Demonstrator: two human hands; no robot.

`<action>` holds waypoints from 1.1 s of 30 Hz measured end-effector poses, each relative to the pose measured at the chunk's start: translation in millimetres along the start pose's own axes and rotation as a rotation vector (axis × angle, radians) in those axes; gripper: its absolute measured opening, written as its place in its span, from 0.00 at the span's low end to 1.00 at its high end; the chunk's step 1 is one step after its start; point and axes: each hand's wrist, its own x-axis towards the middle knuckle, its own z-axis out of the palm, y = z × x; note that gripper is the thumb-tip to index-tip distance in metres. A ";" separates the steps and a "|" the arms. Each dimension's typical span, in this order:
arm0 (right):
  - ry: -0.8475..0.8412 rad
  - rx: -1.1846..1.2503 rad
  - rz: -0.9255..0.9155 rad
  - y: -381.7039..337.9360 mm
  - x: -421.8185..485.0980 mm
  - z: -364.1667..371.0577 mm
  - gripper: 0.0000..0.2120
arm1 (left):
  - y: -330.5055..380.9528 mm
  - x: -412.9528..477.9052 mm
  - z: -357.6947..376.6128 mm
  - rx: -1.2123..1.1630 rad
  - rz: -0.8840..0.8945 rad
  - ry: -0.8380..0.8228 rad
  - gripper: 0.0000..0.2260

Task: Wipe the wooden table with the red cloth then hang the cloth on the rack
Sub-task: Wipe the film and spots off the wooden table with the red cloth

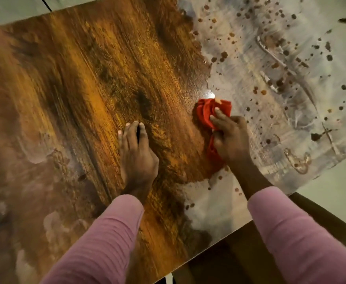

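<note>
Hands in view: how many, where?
2. Left hand rests flat on the wooden table near its middle; right hand grips the red cloth to its right, at the edge of the pale spotted area.

I note the wooden table [106, 78]: dark grained wood, glossy where bare; its right part carries a matt, pale grey film [239, 64] speckled with brown spots. The red cloth [206, 111] is soft, crumpled fabric. Sleeves [98, 242]: pink ribbed knit.
</note>
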 end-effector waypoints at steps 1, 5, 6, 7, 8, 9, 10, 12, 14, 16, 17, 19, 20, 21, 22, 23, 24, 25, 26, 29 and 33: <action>0.016 0.007 0.036 2.5 4.1 -0.1 0.21 | 0.3 0.5 -0.6 0.002 0.000 -0.006 0.23; 0.023 0.076 0.084 -25.1 -16.9 12.6 0.22 | 2.2 0.2 -2.9 0.005 -0.006 -0.018 0.24; 0.004 0.092 0.039 -36.7 -32.8 17.9 0.23 | 2.7 0.6 -3.5 0.002 -0.008 -0.019 0.24; -0.033 0.111 -0.017 -47.9 -51.7 22.5 0.23 | 2.5 0.5 -3.9 0.002 -0.008 -0.021 0.24; -0.076 0.131 -0.084 -57.0 -70.8 25.7 0.23 | 2.2 0.3 -4.3 0.003 -0.006 -0.024 0.25; -0.111 0.150 -0.164 -62.8 -88.1 27.3 0.22 | 1.9 -0.1 -4.7 0.004 0.001 -0.030 0.25; -0.139 0.160 -0.248 -64.6 -102.1 27.4 0.21 | 1.7 -0.2 -5.0 0.003 0.010 -0.036 0.25; -0.188 0.124 -0.400 -56.2 -111.2 23.0 0.21 | 0.8 -0.7 -5.3 -0.002 0.019 -0.040 0.25; -0.186 0.048 -0.450 -37.8 -99.1 16.0 0.22 | 0.5 -0.5 -4.8 -0.009 0.023 -0.030 0.24; -0.122 0.001 -0.323 -17.0 -80.2 9.7 0.21 | 0.4 -0.7 -3.8 -0.024 0.020 -0.020 0.22; -0.080 0.001 -0.236 -7.7 -68.9 6.2 0.21 | 0.2 -1.2 -3.7 -0.029 0.019 -0.018 0.22; -0.029 0.013 -0.087 5.6 -49.0 0.2 0.20 | -0.1 -1.7 -3.1 -0.035 0.027 -0.015 0.22; -0.007 0.018 -0.027 7.9 -43.1 -0.7 0.20 | -0.5 -1.6 -2.8 -0.036 0.033 -0.015 0.21; 0.018 0.026 0.017 6.3 -40.6 -0.1 0.20 | -0.9 -1.5 -2.8 -0.036 0.035 -0.015 0.21; 0.041 0.040 0.050 2.0 -41.5 1.8 0.21 | -0.6 -1.2 -2.7 -0.035 0.036 -0.014 0.21; 0.051 0.055 0.070 -4.5 -46.7 4.4 0.22 | 0.0 -1.2 -2.8 -0.035 0.035 -0.012 0.21; 0.045 0.068 0.065 -12.6 -56.3 7.4 0.23 | 0.5 -1.6 -3.0 -0.036 0.033 -0.009 0.21; 0.026 0.076 0.034 -21.8 -70.2 11.0 0.24 | 1.0 -1.8 -3.3 -0.038 0.034 -0.007 0.21; -0.005 0.085 -0.010 -32.0 -88.2 14.6 0.25 | 2.0 -1.4 -3.3 -0.041 0.039 -0.004 0.22; -0.187 0.138 -0.149 -61.3 -151.9 23.8 0.26 | 1.0 -1.1 -3.1 -0.031 0.042 0.012 0.24; -0.336 0.113 -0.249 -68.1 -207.3 19.2 0.26 | -0.3 -2.2 -3.3 -0.064 0.075 0.014 0.24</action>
